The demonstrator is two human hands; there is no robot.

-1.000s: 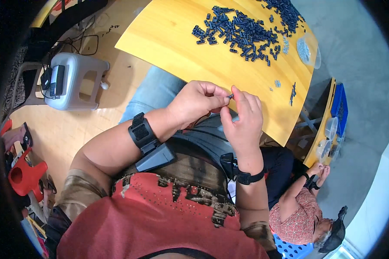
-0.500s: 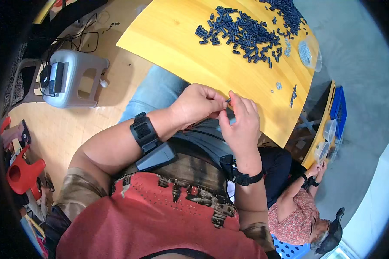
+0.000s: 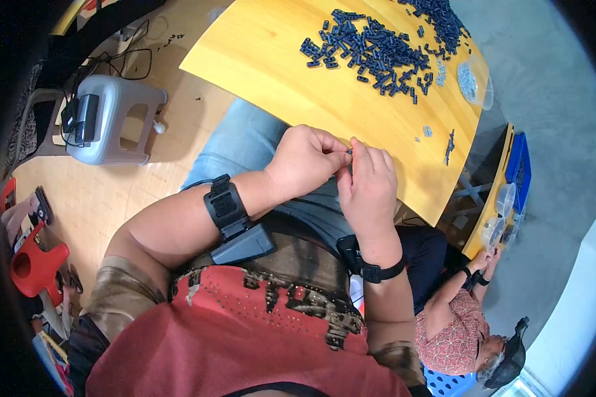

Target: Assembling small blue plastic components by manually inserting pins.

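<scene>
My left hand [image 3: 304, 159] and my right hand [image 3: 372, 192] meet just off the near edge of the yellow table [image 3: 258, 56]. Thumbs and fingertips of both are pinched together on a small dark part [image 3: 349, 152]; most of it is hidden by the fingers. Beyond my hands lies a heap of small black plastic pieces [image 3: 384, 56]. Right of my hands on the tabletop are a little cluster of tiny silvery pieces [image 3: 428, 132] and a thin, dark, jointed strip [image 3: 449, 147].
At the far right are a second black heap [image 3: 444, 26] and a clear round tub [image 3: 467, 83] of silvery pieces. A co-worker [image 3: 453, 331] handles clear containers [image 3: 492, 231] beside a blue tray [image 3: 520, 172]. Left stand a grey stool [image 3: 106, 122] and a red stool [image 3: 40, 264].
My left hand and wrist have shifted slightly, and its fingers have closed further over the small dark part. My right hand has barely moved.
</scene>
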